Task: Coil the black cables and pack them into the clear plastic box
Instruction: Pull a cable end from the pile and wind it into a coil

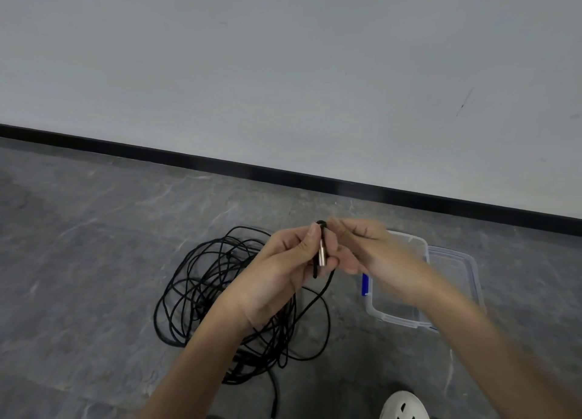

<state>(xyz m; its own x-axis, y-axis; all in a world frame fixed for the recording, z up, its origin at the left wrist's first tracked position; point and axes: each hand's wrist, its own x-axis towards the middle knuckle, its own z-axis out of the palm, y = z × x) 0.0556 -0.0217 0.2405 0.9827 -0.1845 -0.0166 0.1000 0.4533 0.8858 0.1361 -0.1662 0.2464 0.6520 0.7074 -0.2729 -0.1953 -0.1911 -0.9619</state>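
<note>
Room: grey marbled floor (94,229); black skirting (220,163), pale wall (283,56) at 12 o'clock.
Cables: tangled black cables (201,296) heaped at 7 o'clock from the hands; clear plastic box (393,305) at 4.
Left hand (283,270): grips silver plug (322,255).
Right hand (371,255): pinches cable loop.

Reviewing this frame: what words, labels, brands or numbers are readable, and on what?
None can be read.
Box, lid: no print shows.
Plug: bare metal, slightly blurred, no marking seen.
Cables: plain black.
Shoe: plain white, no logo seen.
</note>
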